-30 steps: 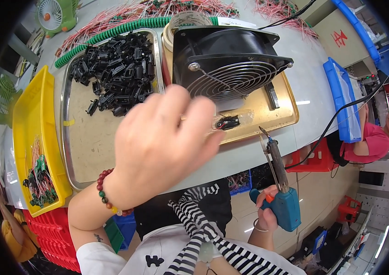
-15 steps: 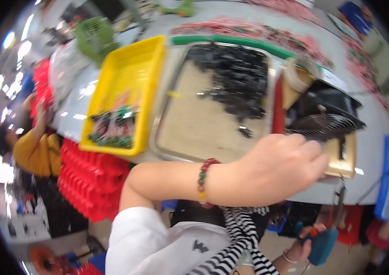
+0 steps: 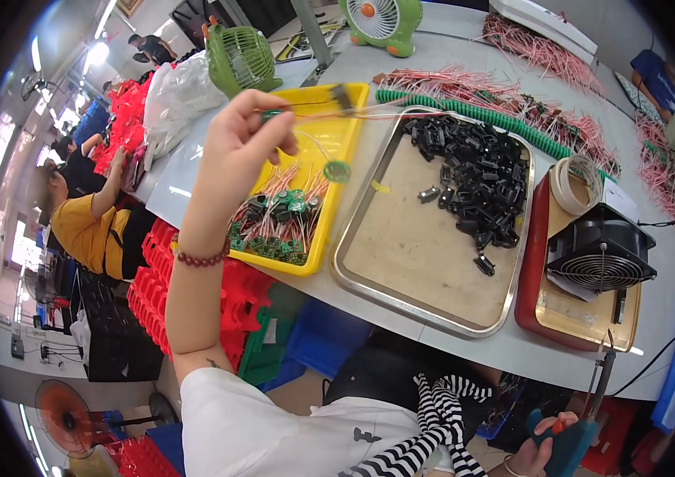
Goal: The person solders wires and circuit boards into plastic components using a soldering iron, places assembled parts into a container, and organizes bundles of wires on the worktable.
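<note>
My left hand (image 3: 248, 133) is raised over the yellow bin (image 3: 323, 253), its fingers pinched on a wired circuit board assembly. Pale and red wires trail from the fingers to the right. A small round green board (image 3: 337, 171) dangles on one wire, and a small black part (image 3: 343, 98) hangs at another, slightly blurred. Inside the bin lies a heap of green boards with pinkish wires (image 3: 286, 208). Low at the right, my right hand (image 3: 550, 442) grips a teal soldering gun (image 3: 577, 447). Its long metal tip points up beside the table edge.
A metal tray (image 3: 417, 258) holds a pile of black plastic parts (image 3: 484, 179). Right of it, a red-and-gold box (image 3: 529, 290) carries a black cooling fan (image 3: 603, 258) and tape rolls (image 3: 576, 184). Bundled wires (image 3: 504, 103) lie behind. Red trays (image 3: 186, 298) are stacked below left.
My left hand has swung from beside the cooling fan at the right to above the yellow bin, the wired assembly now visible in it. My right hand stays low with the soldering gun.
</note>
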Demonstrator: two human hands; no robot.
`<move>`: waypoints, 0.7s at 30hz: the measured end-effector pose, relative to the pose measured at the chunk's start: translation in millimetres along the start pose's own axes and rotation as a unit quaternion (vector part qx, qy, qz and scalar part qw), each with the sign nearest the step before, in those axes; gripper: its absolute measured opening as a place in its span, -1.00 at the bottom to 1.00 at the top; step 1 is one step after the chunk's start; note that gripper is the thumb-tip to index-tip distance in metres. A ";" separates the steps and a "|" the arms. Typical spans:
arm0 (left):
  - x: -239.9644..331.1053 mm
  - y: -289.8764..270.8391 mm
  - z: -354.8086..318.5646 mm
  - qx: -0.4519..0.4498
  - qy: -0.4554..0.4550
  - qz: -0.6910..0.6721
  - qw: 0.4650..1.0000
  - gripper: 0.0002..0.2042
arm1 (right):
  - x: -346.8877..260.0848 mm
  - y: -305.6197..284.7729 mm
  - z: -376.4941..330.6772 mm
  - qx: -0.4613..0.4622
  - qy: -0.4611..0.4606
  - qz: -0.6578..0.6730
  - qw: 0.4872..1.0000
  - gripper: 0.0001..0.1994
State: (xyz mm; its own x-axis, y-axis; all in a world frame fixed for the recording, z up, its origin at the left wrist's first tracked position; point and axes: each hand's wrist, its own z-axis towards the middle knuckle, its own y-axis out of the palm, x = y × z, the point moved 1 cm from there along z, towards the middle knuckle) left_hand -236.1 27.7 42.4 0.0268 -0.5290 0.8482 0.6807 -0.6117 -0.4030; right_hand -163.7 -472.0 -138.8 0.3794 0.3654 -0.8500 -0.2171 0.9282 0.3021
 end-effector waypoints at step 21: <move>-58.4 17.8 -102.5 -0.081 -0.113 0.217 0.966 -0.81 | -5.8 -3.8 -7.6 -0.004 0.048 -0.058 0.997 -0.52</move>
State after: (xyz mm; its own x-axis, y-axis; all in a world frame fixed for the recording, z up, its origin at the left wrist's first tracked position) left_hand -300.6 -12.5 -49.5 0.4547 -0.6258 0.6337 0.4463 -0.4557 -0.7702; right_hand -171.9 -478.1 -138.4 0.3140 0.2465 -0.9169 -0.1848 0.9631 0.1957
